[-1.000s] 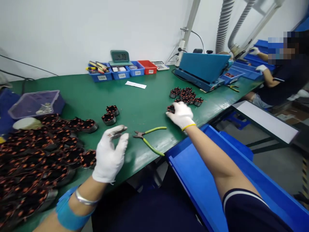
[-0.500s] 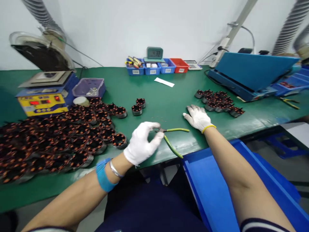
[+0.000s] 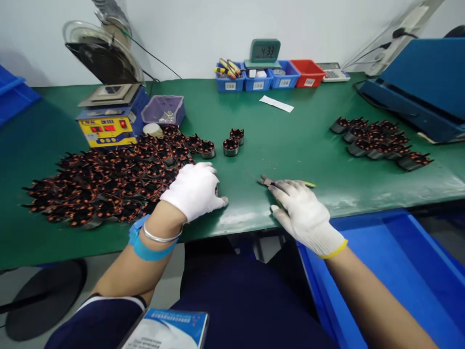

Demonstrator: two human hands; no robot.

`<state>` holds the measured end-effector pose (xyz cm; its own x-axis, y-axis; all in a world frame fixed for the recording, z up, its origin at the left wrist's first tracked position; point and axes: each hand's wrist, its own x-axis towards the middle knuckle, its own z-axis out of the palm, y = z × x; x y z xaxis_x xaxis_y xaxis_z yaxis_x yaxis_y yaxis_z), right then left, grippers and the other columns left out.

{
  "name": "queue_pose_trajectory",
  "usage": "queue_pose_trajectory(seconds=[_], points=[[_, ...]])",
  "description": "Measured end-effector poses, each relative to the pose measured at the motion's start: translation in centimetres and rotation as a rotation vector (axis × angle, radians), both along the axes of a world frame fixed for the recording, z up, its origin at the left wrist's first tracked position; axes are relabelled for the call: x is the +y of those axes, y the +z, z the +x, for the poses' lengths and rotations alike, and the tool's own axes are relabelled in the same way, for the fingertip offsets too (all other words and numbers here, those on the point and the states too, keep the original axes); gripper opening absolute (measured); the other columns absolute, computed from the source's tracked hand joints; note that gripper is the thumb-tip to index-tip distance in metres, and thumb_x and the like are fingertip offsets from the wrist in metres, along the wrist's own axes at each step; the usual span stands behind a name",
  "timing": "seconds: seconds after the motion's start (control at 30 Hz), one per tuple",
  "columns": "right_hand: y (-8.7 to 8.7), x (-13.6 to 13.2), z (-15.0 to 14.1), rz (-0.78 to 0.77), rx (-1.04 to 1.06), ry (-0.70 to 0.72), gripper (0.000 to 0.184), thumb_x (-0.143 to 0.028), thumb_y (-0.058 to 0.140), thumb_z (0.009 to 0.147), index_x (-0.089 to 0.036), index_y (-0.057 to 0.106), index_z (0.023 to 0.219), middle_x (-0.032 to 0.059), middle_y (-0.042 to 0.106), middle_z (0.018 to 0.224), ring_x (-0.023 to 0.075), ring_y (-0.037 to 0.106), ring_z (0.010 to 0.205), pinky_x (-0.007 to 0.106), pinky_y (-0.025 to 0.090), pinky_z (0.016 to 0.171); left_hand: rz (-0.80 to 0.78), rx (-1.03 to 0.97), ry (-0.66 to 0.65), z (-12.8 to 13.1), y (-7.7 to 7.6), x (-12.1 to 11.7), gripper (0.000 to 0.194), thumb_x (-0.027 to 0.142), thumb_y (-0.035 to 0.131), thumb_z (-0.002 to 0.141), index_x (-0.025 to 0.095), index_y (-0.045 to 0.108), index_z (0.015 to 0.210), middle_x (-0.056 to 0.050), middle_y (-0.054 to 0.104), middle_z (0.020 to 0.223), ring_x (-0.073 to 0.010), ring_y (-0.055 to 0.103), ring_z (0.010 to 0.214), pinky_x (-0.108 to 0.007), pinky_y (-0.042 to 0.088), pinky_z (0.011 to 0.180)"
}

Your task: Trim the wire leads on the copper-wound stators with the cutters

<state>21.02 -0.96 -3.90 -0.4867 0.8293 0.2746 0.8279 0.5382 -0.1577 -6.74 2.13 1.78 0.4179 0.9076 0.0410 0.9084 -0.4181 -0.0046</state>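
Observation:
My left hand (image 3: 196, 191), in a white glove, is curled around a motor stator (image 3: 217, 190) at the right edge of a big pile of stators (image 3: 119, 179); only a sliver of it shows past the fingers. My right hand (image 3: 301, 208), gloved with a yellow cuff, is closed over the cutting pliers (image 3: 266, 181) on the table. Their dark jaws point left, and one green handle tip sticks out beyond the fingers. Two single stators (image 3: 231, 147) stand beyond, between the hands. Thin wire bits lie near the jaws.
A smaller group of stators (image 3: 378, 140) stands at right, before a blue machine (image 3: 417, 87). At back left are a blue-yellow device (image 3: 109, 128) and a purple bin (image 3: 163, 110). Small blue bins (image 3: 230, 83), a red bin (image 3: 308, 72) and a clock (image 3: 265, 50) line the wall. A blue tray (image 3: 385, 271) is below.
My left hand has let go of the pliers' jaw end and moved left to a stator at the pile's edge. My right hand has come from the bare table onto the pliers' handles.

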Motion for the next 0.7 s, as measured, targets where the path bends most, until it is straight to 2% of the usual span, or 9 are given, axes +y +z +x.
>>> queue_pose_trajectory(seconds=[0.1, 0.17, 0.23, 0.33, 0.4, 0.47, 0.57, 0.7], points=[[-0.9, -0.1, 1.5, -0.019, -0.016, -0.161, 0.041, -0.026, 0.044, 0.091, -0.012, 0.064, 0.124, 0.0139, 0.062, 0.129, 0.0308, 0.053, 0.120, 0.047, 0.042, 0.105, -0.029, -0.103, -0.220, 1.5, -1.5, -0.2, 0.021, 0.037, 0.063, 0.079, 0.019, 0.072, 0.076, -0.012, 0.065, 0.128, -0.0358, 0.050, 0.132, -0.051, 0.043, 0.105], [-0.8, 0.2, 2.4, 0.004, -0.019, -0.288, 0.040, -0.027, 0.046, 0.090, -0.012, 0.066, 0.121, 0.0152, 0.062, 0.129, 0.0329, 0.054, 0.120, 0.049, 0.043, 0.103, -0.054, -0.195, -0.323, 2.4, -1.9, -0.5, 0.015, 0.029, 0.063, 0.078, 0.019, 0.073, 0.083, -0.012, 0.058, 0.139, -0.0361, 0.045, 0.136, -0.052, 0.039, 0.109], [-0.4, -0.3, 2.5, 0.080, 0.032, -0.380, 0.042, -0.030, 0.048, 0.089, -0.012, 0.063, 0.124, 0.0166, 0.059, 0.133, 0.0349, 0.051, 0.124, 0.052, 0.042, 0.104, -0.065, -0.274, -0.351, 2.9, -1.9, -0.8, 0.019, 0.025, 0.065, 0.075, 0.020, 0.072, 0.091, -0.011, 0.052, 0.146, -0.0359, 0.042, 0.139, -0.052, 0.036, 0.113], [0.1, -2.2, 1.0, 0.131, 0.295, -0.368, 0.040, -0.036, 0.051, 0.088, -0.017, 0.063, 0.121, 0.0161, 0.061, 0.130, 0.0319, 0.056, 0.120, 0.050, 0.049, 0.099, -0.106, -0.409, -0.288, 3.1, -1.7, -0.9, 0.048, 0.039, 0.073, 0.068, 0.023, 0.065, 0.113, -0.010, 0.046, 0.150, -0.0346, 0.046, 0.136, -0.050, 0.040, 0.111], [0.2, -3.5, -0.3, 0.022, 0.513, -0.321, 0.032, -0.038, 0.051, 0.089, -0.019, 0.065, 0.112, 0.0137, 0.066, 0.119, 0.0275, 0.063, 0.108, 0.043, 0.055, 0.089, -0.155, -0.511, -0.231, 3.3, -1.9, -0.9, 0.079, 0.053, 0.078, 0.059, 0.023, 0.056, 0.129, -0.011, 0.047, 0.148, -0.0339, 0.051, 0.131, -0.046, 0.043, 0.110], [0.0, -4.0, -1.2, -0.142, 0.667, -0.297, 0.028, -0.038, 0.052, 0.091, -0.019, 0.066, 0.106, 0.0110, 0.069, 0.110, 0.0240, 0.066, 0.101, 0.039, 0.056, 0.085, -0.200, -0.565, -0.178, 3.9, -2.4, -0.9, 0.100, 0.061, 0.079, 0.053, 0.022, 0.046, 0.140, -0.012, 0.050, 0.146, -0.0338, 0.053, 0.129, -0.043, 0.045, 0.108], [-0.1, -3.2, -1.8, -0.373, 0.773, -0.297, 0.031, -0.038, 0.053, 0.091, -0.018, 0.066, 0.111, 0.0094, 0.071, 0.107, 0.0218, 0.068, 0.095, 0.037, 0.056, 0.085, -0.238, -0.574, -0.080, 5.1, -3.5, -0.8, 0.108, 0.058, 0.078, 0.057, 0.022, 0.034, 0.148, -0.012, 0.055, 0.140, -0.0342, 0.058, 0.123, -0.043, 0.048, 0.103], [0.2, -1.5, -2.4, -0.499, 0.800, -0.311, 0.039, -0.034, 0.059, 0.086, -0.017, 0.062, 0.120, 0.0102, 0.069, 0.113, 0.0204, 0.069, 0.091, 0.035, 0.058, 0.078, -0.276, -0.583, -0.034, 5.9, -4.4, -0.6, 0.100, 0.040, 0.072, 0.067, 0.022, 0.024, 0.153, -0.009, 0.066, 0.122, -0.0309, 0.067, 0.108, -0.042, 0.051, 0.094]])
